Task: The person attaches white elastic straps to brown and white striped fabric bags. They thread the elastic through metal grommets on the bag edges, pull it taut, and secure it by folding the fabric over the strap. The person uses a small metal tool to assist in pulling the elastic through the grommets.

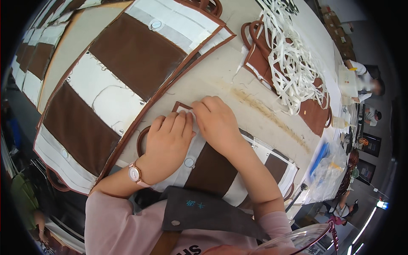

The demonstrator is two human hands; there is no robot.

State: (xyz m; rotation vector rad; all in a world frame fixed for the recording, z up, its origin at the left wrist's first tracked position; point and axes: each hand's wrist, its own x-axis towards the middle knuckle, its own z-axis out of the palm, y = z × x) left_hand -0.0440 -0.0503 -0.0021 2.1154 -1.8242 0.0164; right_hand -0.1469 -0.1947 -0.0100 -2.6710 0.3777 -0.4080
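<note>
Together, Both Hands Pressed a Panel Corner

Evidently mid-pressing: the left hand (168, 140) and right hand (216, 121) lay flat, fingers released, on the brown-and-white panel (212, 170) at the bench's (221, 80) six o'clock. Next likely needs smoothing toward twelve o'clock.

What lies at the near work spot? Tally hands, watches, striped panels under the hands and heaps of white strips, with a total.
Hands: 2 (left hand, right hand)
Wristwatch: 1
Striped panel under the hands: 1
Heap of white strips: 1
Total: 5
</note>
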